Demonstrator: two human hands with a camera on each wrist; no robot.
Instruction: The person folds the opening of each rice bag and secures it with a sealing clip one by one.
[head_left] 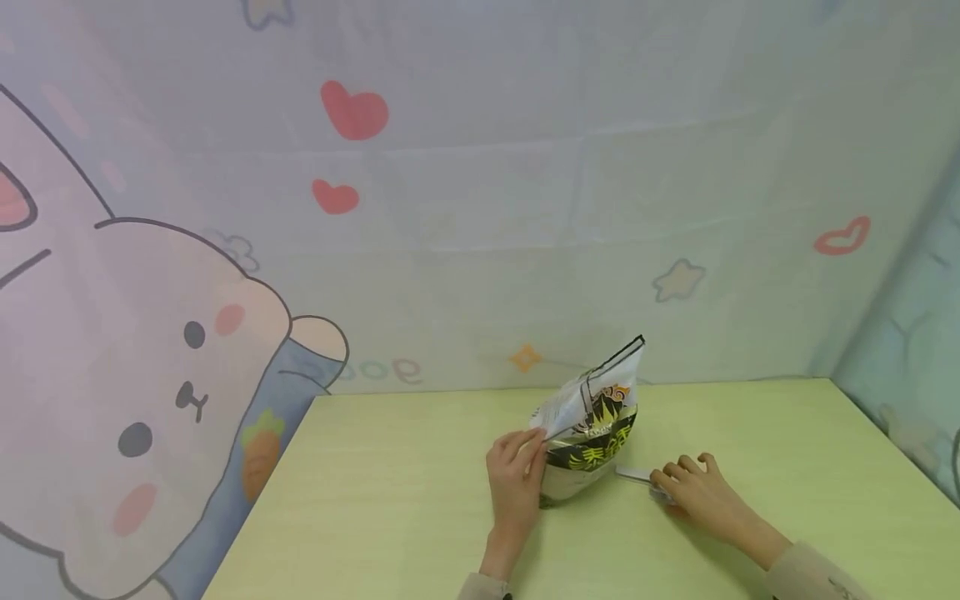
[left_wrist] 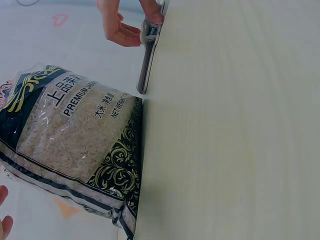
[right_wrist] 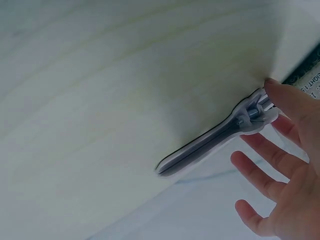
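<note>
A bag of rice (head_left: 588, 437) stands on the table, its white upper part leaning to the right. Its clear front and "PREMIUM" print face the left wrist camera, where the rice bag (left_wrist: 75, 130) shows grains inside. My left hand (head_left: 516, 479) is at the bag's left side, fingers extended and touching its edge; only two fingertips (left_wrist: 4, 215) enter the left wrist view. Right of the bag, my right hand (head_left: 697, 496) pinches the head of a grey adjustable wrench (right_wrist: 210, 140) between thumb and forefinger. The other fingers are spread apart. The wrench's handle lies low along the tabletop.
The pale yellow-green table (head_left: 375, 483) reaches back to a hanging cloth backdrop (head_left: 480, 208) printed with hearts, stars and a large rabbit. Another patterned cloth (head_left: 918, 350) hangs along the right side.
</note>
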